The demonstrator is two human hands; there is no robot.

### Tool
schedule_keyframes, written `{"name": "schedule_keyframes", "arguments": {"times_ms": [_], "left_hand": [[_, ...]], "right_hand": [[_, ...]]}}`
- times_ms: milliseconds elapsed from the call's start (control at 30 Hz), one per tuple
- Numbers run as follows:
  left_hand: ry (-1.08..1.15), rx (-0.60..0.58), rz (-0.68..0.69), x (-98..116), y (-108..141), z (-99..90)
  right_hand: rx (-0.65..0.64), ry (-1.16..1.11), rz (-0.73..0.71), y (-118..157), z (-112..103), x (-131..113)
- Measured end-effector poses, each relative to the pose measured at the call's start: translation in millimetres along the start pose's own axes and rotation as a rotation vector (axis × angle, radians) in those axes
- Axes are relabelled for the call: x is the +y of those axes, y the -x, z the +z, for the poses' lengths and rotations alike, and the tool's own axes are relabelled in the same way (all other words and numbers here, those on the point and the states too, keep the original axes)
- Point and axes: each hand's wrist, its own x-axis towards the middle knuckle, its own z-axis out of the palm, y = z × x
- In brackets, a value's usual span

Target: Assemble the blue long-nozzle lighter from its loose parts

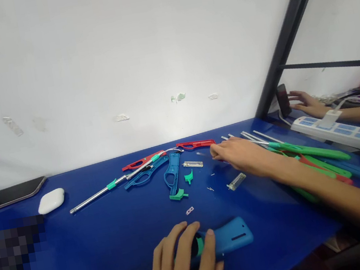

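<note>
My left hand (187,262) is wrapped over a blue lighter (233,235) with a green trigger and a silver tube, lying near the front edge. Farther back, my right hand (234,153) is low over the table with its fingers bent together; what they hold, if anything, is hidden. Around it lie a red handle shell (198,144), a clear fuel tank (193,164) and a second clear tank (236,181). Green triggers (189,177), blue handle shells (171,173), tiny pins (210,189) and a small flat piece (190,210) lie between my hands.
Several assembled lighters (321,153) lie under and beside my right forearm. A white case (51,201) and a phone (10,195) are on the left. Beyond the black frame (290,29) are a white power strip (344,128) and another person's hand (309,104) near a dark phone (283,100).
</note>
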Motion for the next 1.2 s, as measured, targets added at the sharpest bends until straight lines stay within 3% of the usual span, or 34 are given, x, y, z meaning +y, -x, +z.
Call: {"name": "schedule_keyframes", "arguments": {"times_ms": [200, 467, 667, 933, 1200], "left_hand": [[0.072, -0.077, -0.018, 17, -26, 14.5], [0.207, -0.063, -0.054, 17, -23, 19.3], [0.246, -0.035, -0.085, 17, -24, 18.8], [0.235, -0.009, -0.076, 19, -27, 19.3], [0.219, 0.003, -0.073, 19, -27, 21.0]], "right_hand": [[0.217, -0.335, 0.077, 31, -32, -19], [0.106, -0.726, 0.097, 23, -7, -9], [0.062, -0.616, 0.216, 20, 3, -11], [-0.136, -0.442, 0.322, 9, 20, -19], [-0.052, -0.461, 0.257, 12, 15, -19]]}}
